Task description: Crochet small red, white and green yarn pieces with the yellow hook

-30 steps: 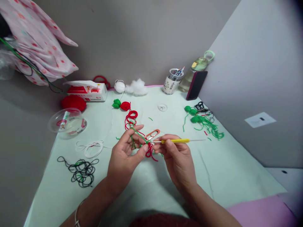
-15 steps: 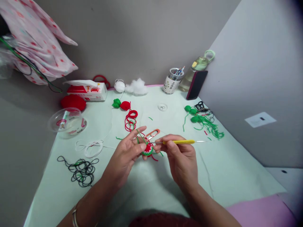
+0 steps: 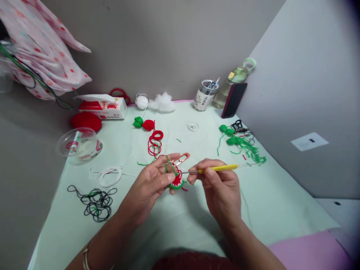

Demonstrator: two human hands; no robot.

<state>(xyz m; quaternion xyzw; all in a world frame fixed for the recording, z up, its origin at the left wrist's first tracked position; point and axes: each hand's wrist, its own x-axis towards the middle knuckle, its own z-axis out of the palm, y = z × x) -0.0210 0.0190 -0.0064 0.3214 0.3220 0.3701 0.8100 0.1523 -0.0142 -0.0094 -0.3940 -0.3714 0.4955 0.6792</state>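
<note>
My left hand (image 3: 153, 178) pinches a small round crochet piece (image 3: 177, 182), red in the middle with a white and green edge. Green yarn (image 3: 170, 162) runs over a raised finger of that hand down to the piece. Closed around the yellow handle of a crochet hook (image 3: 222, 168) is my right hand (image 3: 218, 183). The hook's thin metal shaft points left and its tip meets the green yarn at the piece's upper edge. Just behind the piece lies an orange-handled tool (image 3: 184, 157), partly hidden by my fingers.
Red yarn (image 3: 155, 139), white yarn (image 3: 108, 176), black cord (image 3: 98, 204) and green yarn (image 3: 247, 146) lie around the table. A plastic tub (image 3: 84, 146) stands left. Behind are a tissue box (image 3: 116, 108), white stuffing (image 3: 162, 103), a pen cup (image 3: 204, 98), a bottle (image 3: 225, 90) and a phone (image 3: 234, 100).
My right hand has moved slightly right with the crochet hook, drawing it away from the piece. The round piece has tilted and shifted a little in my left hand.
</note>
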